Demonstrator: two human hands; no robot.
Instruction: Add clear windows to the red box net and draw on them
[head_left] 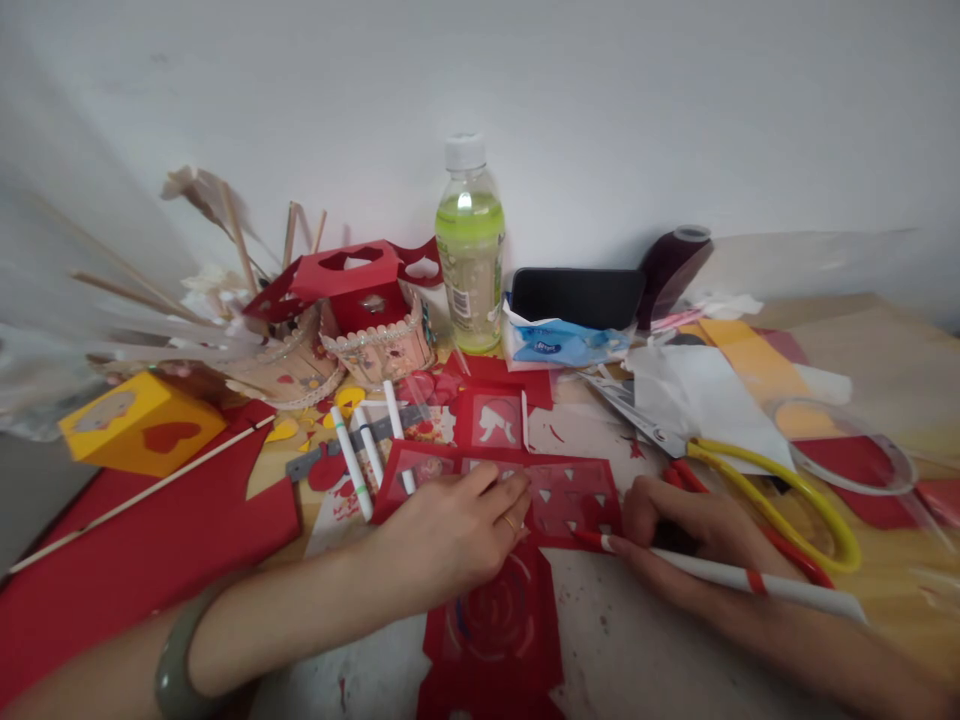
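A cross-shaped red paper box template (551, 570) with cut-out shapes lies flat in the middle, on a stained white sheet (630, 640). Clear film seems to cover its openings. My left hand (472, 520), fingers bent and close together, presses down on its central panel; the fingertips are partly hidden. Between the fingers of my right hand (697, 540) is a white marker with a red tip (675, 562). That tip is at the lower edge of the right panel, which has small triangular cut-outs. Several white markers (351, 465) lie just beyond my left hand.
Scissors with yellow handles (780, 490) lie beyond my right hand. A drink bottle (471, 250), a tissue pack (562, 340) and a phone (577, 297) stand by the wall. Decorated baskets (382, 350), a yellow paper box (142, 425) and red paper (150, 560) are on the left.
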